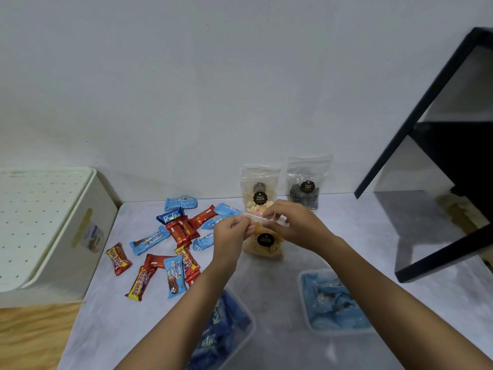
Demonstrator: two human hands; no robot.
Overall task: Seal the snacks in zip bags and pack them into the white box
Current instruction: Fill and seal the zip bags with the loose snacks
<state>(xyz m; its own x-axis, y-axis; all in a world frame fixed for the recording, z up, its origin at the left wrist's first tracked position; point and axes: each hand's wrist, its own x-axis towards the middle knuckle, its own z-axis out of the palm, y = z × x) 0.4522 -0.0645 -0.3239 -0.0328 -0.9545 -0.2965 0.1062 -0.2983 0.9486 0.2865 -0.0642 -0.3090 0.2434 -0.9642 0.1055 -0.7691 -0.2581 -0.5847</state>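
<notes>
Between both hands point(262, 227), clear chip-filled zip bag point(264, 245)

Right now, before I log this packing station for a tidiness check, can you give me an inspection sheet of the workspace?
Surface: grey table, left part covered with snacks.
Job's things: chip bag held up by its zip strip; biscuit pouch and dark pouch standing against the wall; white box left of the table, lid on; left pack and right pack, clear, holding blue snacks, at the near edge.
Clutter: loose bars scattered, some overlapping.
Hands: left hand and right hand both pinch the chip bag's top.
Cables: nothing seen.
Surroundings: white wall; black shelf frame at right; wood floor.
</notes>
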